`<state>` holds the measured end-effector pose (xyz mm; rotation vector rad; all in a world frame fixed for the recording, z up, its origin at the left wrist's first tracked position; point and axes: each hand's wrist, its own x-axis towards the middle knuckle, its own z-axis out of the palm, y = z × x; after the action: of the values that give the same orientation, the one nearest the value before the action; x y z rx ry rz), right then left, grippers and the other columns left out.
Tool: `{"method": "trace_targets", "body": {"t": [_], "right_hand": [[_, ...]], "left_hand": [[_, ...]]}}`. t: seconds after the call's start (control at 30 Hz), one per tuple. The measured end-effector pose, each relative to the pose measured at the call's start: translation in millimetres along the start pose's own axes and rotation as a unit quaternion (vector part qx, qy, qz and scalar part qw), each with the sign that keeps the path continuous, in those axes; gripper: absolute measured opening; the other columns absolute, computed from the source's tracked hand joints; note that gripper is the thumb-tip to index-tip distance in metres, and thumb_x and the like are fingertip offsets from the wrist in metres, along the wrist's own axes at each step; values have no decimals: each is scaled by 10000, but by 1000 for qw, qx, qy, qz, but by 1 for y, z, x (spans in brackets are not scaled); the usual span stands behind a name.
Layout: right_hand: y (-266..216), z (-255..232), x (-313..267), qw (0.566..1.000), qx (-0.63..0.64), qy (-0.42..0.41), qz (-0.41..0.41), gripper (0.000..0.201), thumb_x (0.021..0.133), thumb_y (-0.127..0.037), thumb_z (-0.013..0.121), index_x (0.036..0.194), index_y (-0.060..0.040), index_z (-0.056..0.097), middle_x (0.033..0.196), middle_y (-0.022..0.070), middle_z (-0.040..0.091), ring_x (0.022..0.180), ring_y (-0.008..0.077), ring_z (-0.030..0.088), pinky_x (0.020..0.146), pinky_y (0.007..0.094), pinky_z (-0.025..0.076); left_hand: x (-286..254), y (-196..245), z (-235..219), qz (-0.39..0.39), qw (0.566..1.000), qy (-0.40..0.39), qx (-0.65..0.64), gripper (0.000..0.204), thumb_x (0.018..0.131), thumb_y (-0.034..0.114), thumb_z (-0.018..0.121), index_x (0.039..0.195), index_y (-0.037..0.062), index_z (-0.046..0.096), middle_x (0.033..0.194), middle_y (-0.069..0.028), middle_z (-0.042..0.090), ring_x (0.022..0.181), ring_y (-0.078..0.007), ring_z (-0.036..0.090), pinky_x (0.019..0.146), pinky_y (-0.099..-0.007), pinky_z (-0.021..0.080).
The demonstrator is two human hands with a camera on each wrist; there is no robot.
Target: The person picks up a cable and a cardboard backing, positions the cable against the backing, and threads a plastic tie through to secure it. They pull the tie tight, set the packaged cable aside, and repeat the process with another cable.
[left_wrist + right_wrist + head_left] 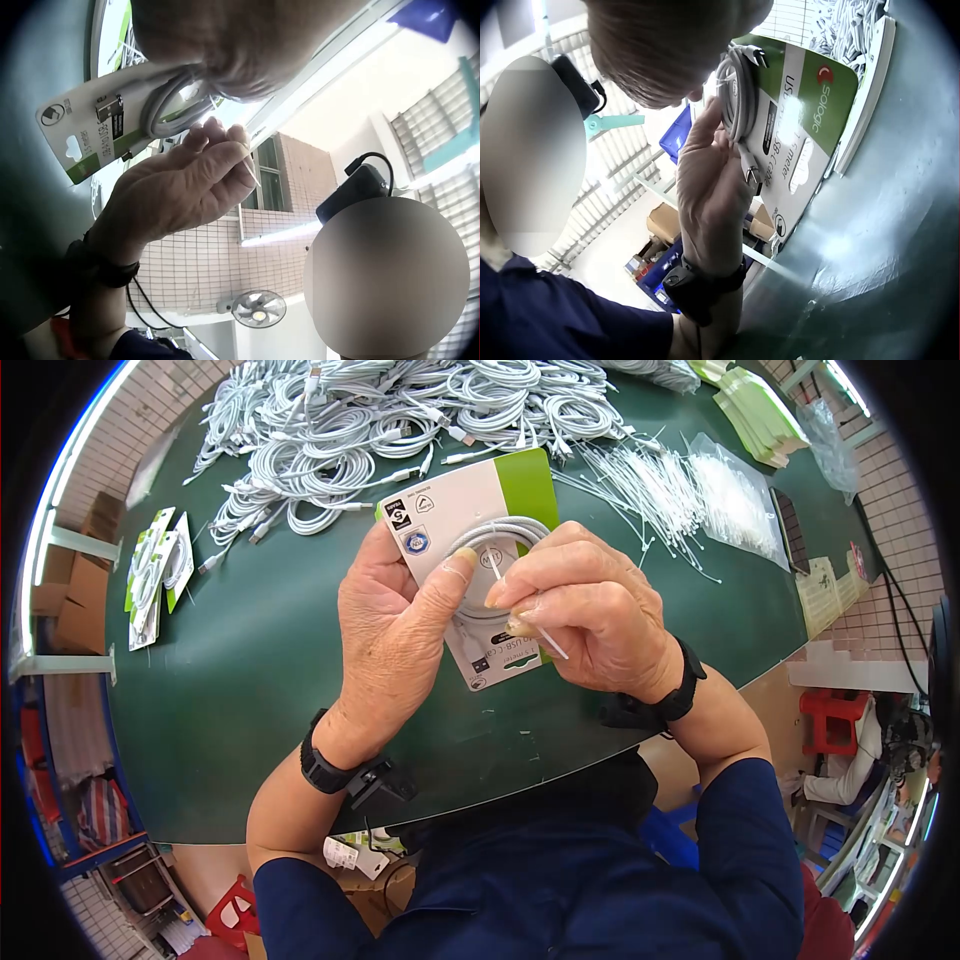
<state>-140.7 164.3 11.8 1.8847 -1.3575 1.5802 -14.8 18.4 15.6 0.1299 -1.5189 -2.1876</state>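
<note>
My left hand [395, 630] grips a white and green printed card [455, 500], its thumb pressing a coiled grey-white USB cable [515, 526] against the card's face. In the right wrist view, the card [821, 101] shows "USB-C Cable" lettering, and the cable's plugs lie along the coil [741, 105]. Between thumb and fingertips, my right hand [605, 615] pinches a thin white cable tie [553, 643] over the coil. One end of the tie sticks out below those fingers, and the other lies across the middle of the coil. Card and cable are held above the green table.
A large heap of coiled cables [320, 465] covers the table's far side. Loose white cable ties [640, 485] lie at right beside a clear bag of ties [740, 510]. Green-white cards [760, 420] are stacked at far right. Several carded cables [150, 575] lie at left.
</note>
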Motion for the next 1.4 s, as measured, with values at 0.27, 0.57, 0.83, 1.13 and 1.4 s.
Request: {"method": "trace_targets", "body": {"t": [0.27,0.57,0.83,1.13,1.4], "right_hand": [[-2,-5,-2,997,46,-38,45,294,940,21,743,1120,-116,555,1090,121,731,870,243,669,775,359,538],[0,-4,-6,995,67,-51,57,258,952,-7,744,1098,-114,560,1071,111,727,870,244,669,787,368,543],[0,-4,-6,993,89,-48,62,229,955,-19,748,1068,-106,569,1039,111,731,861,235,672,788,367,546],[0,-3,-3,999,8,-18,49,263,899,43,771,1061,-66,594,1024,133,741,839,238,708,734,338,566],[0,2,-12,984,30,63,161,246,877,72,800,1016,-12,615,986,161,723,827,227,730,714,322,571]], "left_hand": [[0,0,-5,-15,1000,-14,8,445,1005,27,672,1422,-22,526,1323,-153,685,1185,-193,676,1049,-356,517],[1,-2,-3,-2,1000,-2,19,378,1012,24,652,1368,-42,543,1275,-146,708,1122,-160,691,969,-316,558],[1,-2,-4,-4,1000,-9,16,374,1011,19,647,1366,-41,546,1285,-139,702,1136,-160,683,984,-323,552],[0,-5,-3,-18,999,-21,21,406,1007,27,663,1386,-38,534,1311,-160,692,1165,-185,685,1035,-341,526],[-4,-10,3,-30,998,-30,48,353,1020,7,627,1358,-55,544,1287,-151,693,1144,-165,680,996,-330,553]]}}
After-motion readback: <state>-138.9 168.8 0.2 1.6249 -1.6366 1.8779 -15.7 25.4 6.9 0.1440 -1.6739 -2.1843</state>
